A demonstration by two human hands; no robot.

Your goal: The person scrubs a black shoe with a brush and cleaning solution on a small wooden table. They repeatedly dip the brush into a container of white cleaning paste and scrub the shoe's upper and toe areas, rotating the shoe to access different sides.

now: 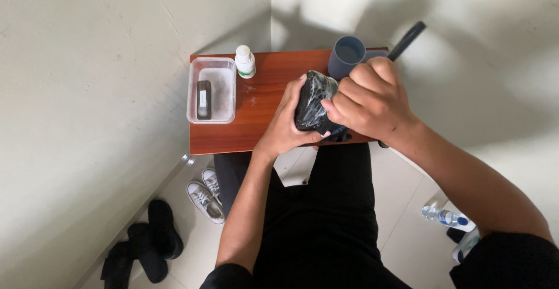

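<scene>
Hands were both busy with a black shoe [313, 105] held just over the near edge of a small reddish-brown table [262, 105]. Left hand [288, 129] cupped it from the left and below, fingers wrapped around it. Right hand [370, 97] was curled tight over its right side, pressing something dark against it (couldn't tell what, it was hidden under the fingers). The shoe's long axis ran roughly away from the person, tilted a bit to the right at the far end; which end was the toe I couldn't tell. It looked glossy, with pale highlights on the surface.

On the table's left end sat a clear rectangular tub [211, 90] with a dark brown bar [204, 99] lying in it lengthwise, a small pale label strip on top. Just beside the tub's far right corner stood a little white bottle [245, 62] with a white cap and a green-banded label. A grey-blue cup [346, 56] stood at the far edge, right behind the right hand, and a dark handle [407, 40] stuck out diagonally past it.

Down on the floor: white sneakers [207, 196] by the table, black boots [151, 242] further left, and a plastic water bottle [445, 216] with a blue cap on the right.
</scene>
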